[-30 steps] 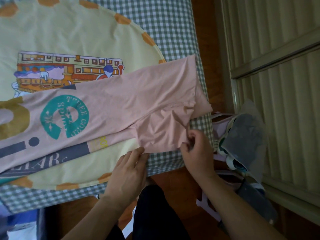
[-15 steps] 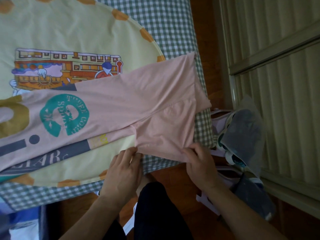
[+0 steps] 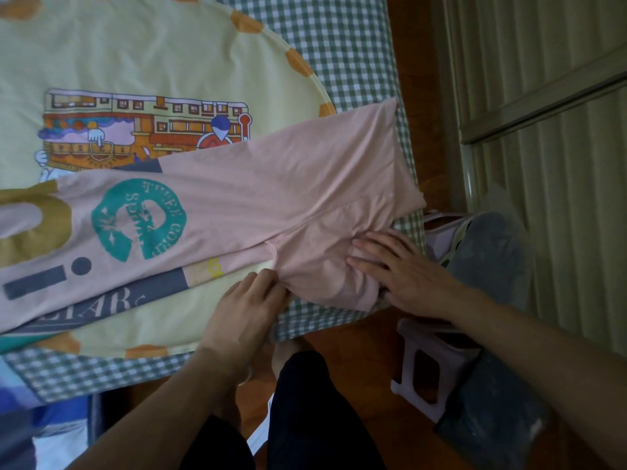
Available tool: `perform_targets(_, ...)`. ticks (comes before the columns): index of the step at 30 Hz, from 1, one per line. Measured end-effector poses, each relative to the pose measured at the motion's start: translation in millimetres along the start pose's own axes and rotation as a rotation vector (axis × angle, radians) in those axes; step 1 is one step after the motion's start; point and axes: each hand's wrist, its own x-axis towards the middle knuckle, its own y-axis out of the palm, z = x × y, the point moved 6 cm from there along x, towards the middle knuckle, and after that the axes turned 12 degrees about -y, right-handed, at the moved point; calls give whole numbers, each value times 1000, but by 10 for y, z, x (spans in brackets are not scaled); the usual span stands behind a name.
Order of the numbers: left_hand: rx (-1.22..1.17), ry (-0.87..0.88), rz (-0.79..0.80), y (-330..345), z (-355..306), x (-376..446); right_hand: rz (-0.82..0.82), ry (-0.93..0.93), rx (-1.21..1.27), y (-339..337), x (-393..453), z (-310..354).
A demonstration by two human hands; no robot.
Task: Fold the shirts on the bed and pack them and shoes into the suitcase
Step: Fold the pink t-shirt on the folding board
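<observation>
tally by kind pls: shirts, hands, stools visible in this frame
Shirts: 1, the pink shirt, laid flat on the bed
Hands: 2, left hand pinching the sleeve edge, right hand flat on the sleeve
Stools: 1, pale plastic stool on the floor
Total: 4

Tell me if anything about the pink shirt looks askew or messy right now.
Yes. The pink shirt lies at a slant across the bed, its sleeve bunched and wrinkled under the right hand, while the left hand pinches its edge.
</observation>
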Motion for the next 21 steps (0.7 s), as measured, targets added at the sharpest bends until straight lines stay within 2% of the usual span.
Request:
perform_targets(1, -21, 33, -13, -46, -2, 30, -3, -21, -22, -16, 22, -42)
perform_targets(3, -98, 93, -40, -203, -43, 67, -154, -37, -11, -154, 71, -71)
perform_targets(4, -164, 108, -53, -326, -69, 81, -249, -13, 47, -286, 106, -87)
perform_targets(6, -387, 58, -67, -616, -71, 140, -411, 136, 315, -598, 175, -193)
perform_targets(7, -547, -41, -57, -761, -19, 207, -478, 242, 470, -752, 227, -294)
perform_targets(9, -933, -348, -21, -957, 173, 423, -547, 429, 698, -1024, 428, -534)
perform_targets(11, -1248, -643, -27, -962, 384, 672, -537, 543, 773, -1159, 706, -765)
perform_targets(13, -1410, -906, 2, -809, 535, 859, -489, 641, 778, -1110, 899, -953)
perform_targets(16, -1426, -1118, 31, -508, 656, 872, -468, 750, 789, -883, 881, -1085)
perform_targets(21, -1037, -1093, -38, -478, 536, 795, -489, 849, 587, -722, 604, -1032)
